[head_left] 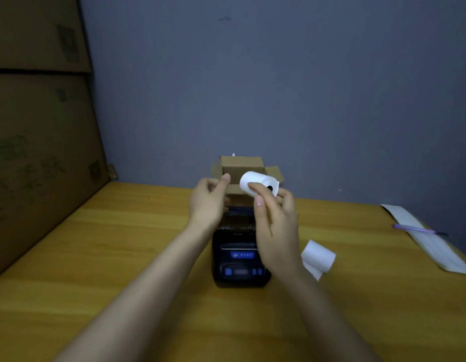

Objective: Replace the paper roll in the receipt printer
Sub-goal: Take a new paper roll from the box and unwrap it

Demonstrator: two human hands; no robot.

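1. Head view, my hands: my right hand has its grip closed on a fresh white paper roll, thumb across the curved side and fingers behind the far end. The roll is held up in the air, tilted, its dark core hole facing me and to the right.

2. My left hand is raised just left of the roll, fingers loosely curled with the thumb and forefinger close together. It holds nothing I can make out — whether the fingertips touch the roll's loose edge I cannot tell.

3. The receipt printer sits on the wooden table directly below my hands. It is black with a blue label and blue buttons on the near face. Its lid at the far end stands open, but my hands cover most of the paper bay, so what is in it I cannot tell.

4. Behind the printer stands a small cardboard box with its flaps spread open; its inside is hidden from this angle.

5. To the right of the printer another white paper roll lies on the table, a short tail of paper trailing toward me.

6. Farther right, a long white sheet lies near the table's edge with a purple pen across it — large cardboard cartons stack up on the left.
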